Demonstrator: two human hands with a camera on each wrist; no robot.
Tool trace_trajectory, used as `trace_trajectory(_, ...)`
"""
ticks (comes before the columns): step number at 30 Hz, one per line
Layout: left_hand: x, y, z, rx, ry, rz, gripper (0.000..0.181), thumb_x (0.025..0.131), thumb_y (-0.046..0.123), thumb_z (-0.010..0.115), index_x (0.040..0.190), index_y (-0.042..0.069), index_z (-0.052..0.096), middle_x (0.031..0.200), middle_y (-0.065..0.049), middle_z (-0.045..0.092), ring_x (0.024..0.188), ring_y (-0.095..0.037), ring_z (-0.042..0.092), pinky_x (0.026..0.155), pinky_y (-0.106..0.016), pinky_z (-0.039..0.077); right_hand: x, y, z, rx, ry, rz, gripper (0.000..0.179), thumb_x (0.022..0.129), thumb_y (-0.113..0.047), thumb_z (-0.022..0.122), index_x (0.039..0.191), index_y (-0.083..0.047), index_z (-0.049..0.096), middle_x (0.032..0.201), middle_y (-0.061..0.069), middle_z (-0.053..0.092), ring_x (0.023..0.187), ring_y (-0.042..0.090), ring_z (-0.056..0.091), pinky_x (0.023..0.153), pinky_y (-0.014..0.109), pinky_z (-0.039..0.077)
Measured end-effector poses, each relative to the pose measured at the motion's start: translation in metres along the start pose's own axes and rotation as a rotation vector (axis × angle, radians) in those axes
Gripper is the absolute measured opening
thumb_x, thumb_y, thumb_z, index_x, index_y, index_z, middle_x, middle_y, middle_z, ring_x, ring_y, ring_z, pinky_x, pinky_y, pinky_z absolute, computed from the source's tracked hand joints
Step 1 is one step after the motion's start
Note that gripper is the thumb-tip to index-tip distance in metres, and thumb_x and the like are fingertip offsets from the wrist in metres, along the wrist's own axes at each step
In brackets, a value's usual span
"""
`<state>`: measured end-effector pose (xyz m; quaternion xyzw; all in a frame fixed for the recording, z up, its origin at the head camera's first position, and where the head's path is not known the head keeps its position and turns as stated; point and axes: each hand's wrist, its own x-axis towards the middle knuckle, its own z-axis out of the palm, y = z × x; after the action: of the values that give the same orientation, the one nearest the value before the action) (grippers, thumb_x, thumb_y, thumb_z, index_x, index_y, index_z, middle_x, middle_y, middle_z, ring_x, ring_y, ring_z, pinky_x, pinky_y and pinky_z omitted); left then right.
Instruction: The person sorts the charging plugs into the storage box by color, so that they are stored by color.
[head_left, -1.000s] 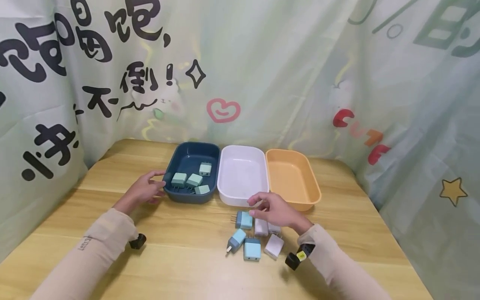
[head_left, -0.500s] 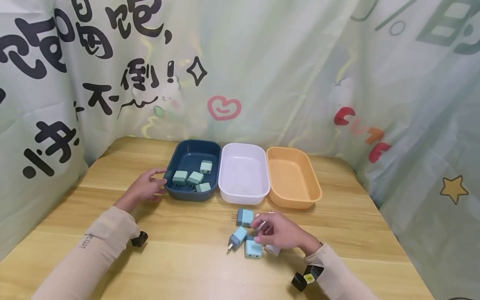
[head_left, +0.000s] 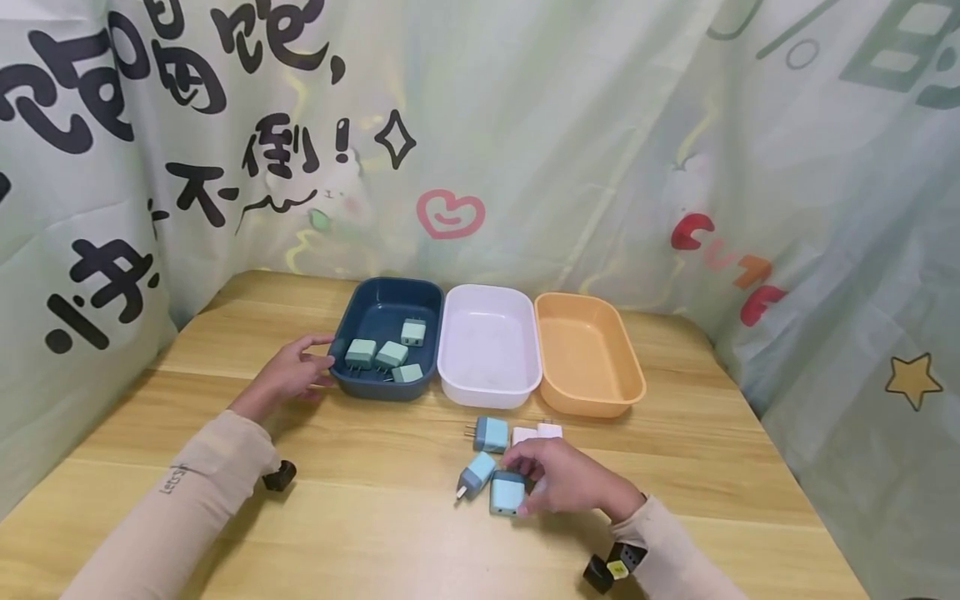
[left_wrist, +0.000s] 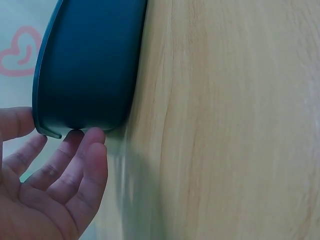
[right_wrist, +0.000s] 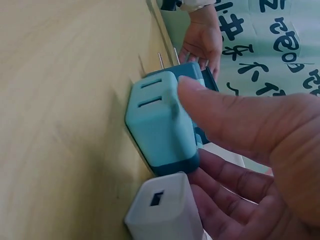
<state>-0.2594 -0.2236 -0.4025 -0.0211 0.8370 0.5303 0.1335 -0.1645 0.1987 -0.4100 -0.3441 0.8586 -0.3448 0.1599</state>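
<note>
My right hand [head_left: 573, 479] pinches a light-blue plug charger [head_left: 507, 493] with a dark-blue base as it sits on the table. In the right wrist view its thumb [right_wrist: 225, 110] presses the edge of the charger [right_wrist: 162, 120], and the other fingers reach its far side. A white charger [right_wrist: 160, 205] stands against those fingers. Two more blue chargers [head_left: 477, 473] lie to the left and behind. White chargers [head_left: 550, 430] show past the knuckles. My left hand [head_left: 294, 372] touches the outer left wall of the dark-blue tray [left_wrist: 92, 65] with relaxed fingers.
Pale-green chargers [head_left: 392, 355] lie in the dark-blue tray. A white tray [head_left: 490, 392] and an orange tray [head_left: 592, 400] stand beside it in a row on the wooden table [head_left: 360, 517]. A printed curtain [head_left: 540, 150] hangs behind.
My right hand has come down toward the front from near the white tray, passed over the white chargers, and taken hold of the front blue charger. My left hand stays at the dark-blue tray.
</note>
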Motion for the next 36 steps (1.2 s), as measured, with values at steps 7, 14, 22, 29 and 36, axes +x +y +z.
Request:
trace_trajectory(7, -0.001, -0.003, 0.0, -0.005, 0.002, 0.008, 0.053, 0.104, 0.024, 0.046, 0.152, 0.012, 0.028, 0.136, -0.029, 0.049, 0.112, -0.038, 0.059, 0.08, -0.042, 0.053, 0.0, 0.001, 0.006, -0.108, 0.01, -0.061, 0.05, 0.066, -0.013, 0.089, 0.111, -0.009, 0.066, 0.094, -0.011, 0.062, 0.083, 0.003, 0.056, 0.075, 0.026, 0.051)
trace_trajectory(14, -0.002, -0.008, 0.0, 0.0, 0.004, 0.005, 0.053, 0.104, 0.024, 0.046, 0.152, 0.012, 0.028, 0.135, -0.028, 0.049, 0.11, -0.036, 0.06, 0.08, -0.042, 0.054, -0.002, -0.001, 0.011, -0.138, 0.019, -0.082, 0.051, 0.067, -0.016, 0.09, 0.112, -0.011, 0.065, 0.103, -0.01, 0.062, 0.086, 0.003, 0.054, 0.077, 0.025, 0.05)
trace_trajectory(22, 0.002, -0.003, 0.0, 0.005, 0.005, -0.011, 0.052, 0.104, 0.024, 0.046, 0.152, 0.014, 0.029, 0.135, -0.027, 0.05, 0.111, -0.036, 0.06, 0.081, -0.041, 0.054, -0.004, 0.003, 0.008, -0.063, 0.058, -0.064, 0.048, 0.067, -0.016, 0.089, 0.11, -0.014, 0.066, 0.095, -0.012, 0.062, 0.081, 0.006, 0.058, 0.073, 0.025, 0.051)
trace_trajectory(29, 0.001, -0.002, 0.0, 0.004, 0.009, -0.009, 0.052, 0.104, 0.024, 0.045, 0.152, 0.013, 0.029, 0.136, -0.027, 0.049, 0.112, -0.037, 0.059, 0.08, -0.041, 0.054, -0.005, 0.002, 0.003, -0.044, 0.065, -0.058, 0.047, 0.067, -0.017, 0.089, 0.109, -0.016, 0.067, 0.087, -0.013, 0.061, 0.078, 0.01, 0.059, 0.073, 0.028, 0.051)
trace_trajectory(36, 0.0, -0.002, -0.002, 0.0, 0.005, -0.008, 0.052, 0.104, 0.024, 0.045, 0.152, 0.014, 0.028, 0.136, -0.027, 0.048, 0.112, -0.037, 0.059, 0.08, -0.041, 0.053, -0.006, -0.002, -0.008, -0.076, 0.102, -0.009, 0.048, 0.067, -0.019, 0.089, 0.109, -0.017, 0.066, 0.089, -0.011, 0.062, 0.076, 0.012, 0.06, 0.072, 0.029, 0.049)
